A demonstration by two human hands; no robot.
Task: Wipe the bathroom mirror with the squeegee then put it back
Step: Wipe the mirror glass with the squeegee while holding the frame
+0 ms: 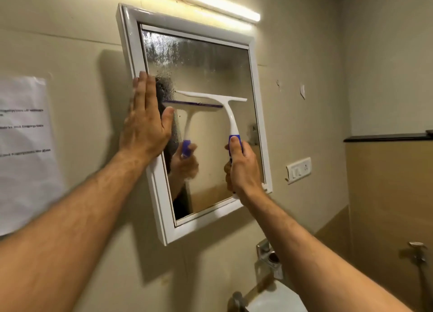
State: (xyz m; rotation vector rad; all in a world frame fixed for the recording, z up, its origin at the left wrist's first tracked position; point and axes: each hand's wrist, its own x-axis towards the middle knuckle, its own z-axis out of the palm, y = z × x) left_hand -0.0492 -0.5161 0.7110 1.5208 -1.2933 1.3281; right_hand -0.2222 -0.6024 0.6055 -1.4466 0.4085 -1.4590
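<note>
White paper hangs leftmost on the wall. Next, our left hand lies flat and open against the mirror frame. Our right hand grips the squeegee, its blade across the fogged glass. A switch plate follows.

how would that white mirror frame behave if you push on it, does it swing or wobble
The mirror frame probably swings: it stands angled off the wall like a cabinet door, likely why the left hand lies flat against it. Looks like light, hollow plastic. The wet glass is probably slippery.
</note>
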